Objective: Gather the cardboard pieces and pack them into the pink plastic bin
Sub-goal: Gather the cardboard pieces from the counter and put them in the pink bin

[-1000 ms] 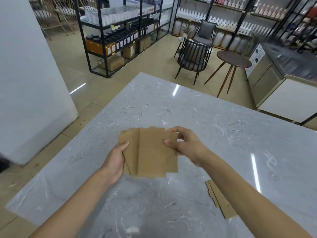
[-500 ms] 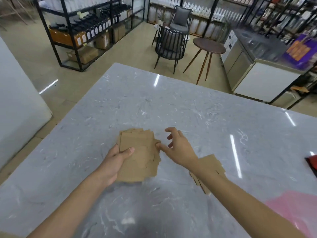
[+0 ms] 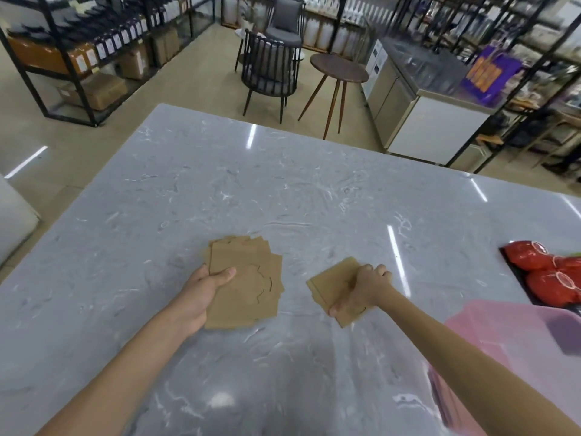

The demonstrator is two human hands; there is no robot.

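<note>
My left hand (image 3: 201, 289) grips a fanned cardboard stack (image 3: 243, 284); my right hand (image 3: 361, 292) clamps the second pile (image 3: 333, 283). Advice: square both, merge, then bin (image 3: 503, 338).

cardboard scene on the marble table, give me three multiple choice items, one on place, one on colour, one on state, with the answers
1. Where is the pink plastic bin?
A. at the table's near right
B. on the far left corner
C. on the floor by the chair

2. What colour are the items beyond the bin?
A. blue
B. red
C. green

3. What is the right hand doing?
A. resting empty and flat on the table
B. gripping the smaller cardboard stack
C. holding the bin's rim

Answers:
1 A, the bin sits beside the right forearm at the frame's lower right.
2 B, they are glossy red.
3 B, its fingers curl over the smaller cardboard stack, while the left hand holds the larger stack.
</note>
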